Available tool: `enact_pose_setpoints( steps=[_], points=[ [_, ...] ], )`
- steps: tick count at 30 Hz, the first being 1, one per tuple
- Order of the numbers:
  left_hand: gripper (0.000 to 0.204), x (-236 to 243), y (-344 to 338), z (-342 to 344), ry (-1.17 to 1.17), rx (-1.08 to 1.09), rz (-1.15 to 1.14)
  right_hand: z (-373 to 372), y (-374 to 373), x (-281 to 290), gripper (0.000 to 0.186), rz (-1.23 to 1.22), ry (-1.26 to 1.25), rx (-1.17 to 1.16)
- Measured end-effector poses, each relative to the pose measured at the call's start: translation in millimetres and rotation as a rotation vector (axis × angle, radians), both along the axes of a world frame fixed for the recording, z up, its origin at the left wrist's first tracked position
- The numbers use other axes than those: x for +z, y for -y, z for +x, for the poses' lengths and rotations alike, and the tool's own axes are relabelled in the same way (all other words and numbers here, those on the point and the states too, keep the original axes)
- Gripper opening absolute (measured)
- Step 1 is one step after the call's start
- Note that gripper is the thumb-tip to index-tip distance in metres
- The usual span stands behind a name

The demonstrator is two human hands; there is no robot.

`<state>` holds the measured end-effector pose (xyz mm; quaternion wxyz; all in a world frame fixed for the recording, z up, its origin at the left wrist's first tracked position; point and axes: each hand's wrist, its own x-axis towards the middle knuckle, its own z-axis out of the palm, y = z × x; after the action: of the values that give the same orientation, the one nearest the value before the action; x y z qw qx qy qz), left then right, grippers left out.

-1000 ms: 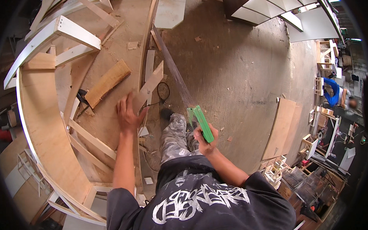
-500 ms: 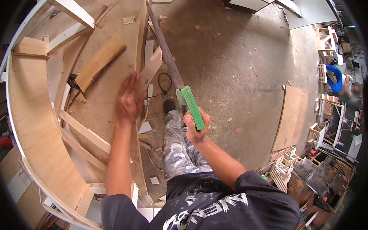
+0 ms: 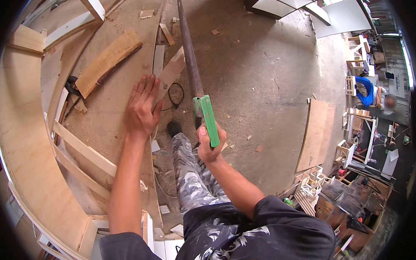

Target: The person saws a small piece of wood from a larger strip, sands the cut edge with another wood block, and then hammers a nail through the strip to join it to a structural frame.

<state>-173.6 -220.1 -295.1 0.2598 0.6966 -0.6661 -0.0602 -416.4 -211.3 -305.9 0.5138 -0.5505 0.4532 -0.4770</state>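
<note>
My right hand is closed around the green handle of a handsaw. Its long dark blade points away from me, seen nearly edge-on, along the right end of a flat wooden strip. Whether the teeth touch the wood cannot be made out. My left hand lies flat, fingers stretched out, over the strip's left part on a plywood sheet. The strip juts past the sheet's right edge, over the floor.
Left of my hand lies a rough-edged wood offcut beside a black clamp-like tool. A curved plywood frame borders the left side. A black cable loop is by my foot. Plywood panels lie right; another person sits far right.
My view has shifted slightly, moving the scene leftward. The saw's blade now points more straight ahead, with its handle still in my right hand. My left hand stays flat on the strip.
</note>
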Motion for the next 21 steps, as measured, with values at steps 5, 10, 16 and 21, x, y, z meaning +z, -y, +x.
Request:
enact_pose_setpoints(
  steps=[5, 10, 16, 21],
  points=[
    [0.057, 1, 0, -1, -0.015, -0.009, 0.024, 9, 0, 6, 0.017, 0.018, -0.024, -0.009],
    [0.055, 0, 0, -1, -0.016, -0.016, 0.011, 12, 3, 9, 0.017, -0.053, 0.010, -0.023],
    [0.055, -1, 0, -2, -0.042, -0.024, 0.022, 18, 7, 5, 0.023, -0.032, -0.045, 0.000],
    [0.059, 0, 2, -2, 0.012, -0.017, -0.005, 16, 5, 8, 0.026, 0.136, 0.070, -0.072]
  ],
)
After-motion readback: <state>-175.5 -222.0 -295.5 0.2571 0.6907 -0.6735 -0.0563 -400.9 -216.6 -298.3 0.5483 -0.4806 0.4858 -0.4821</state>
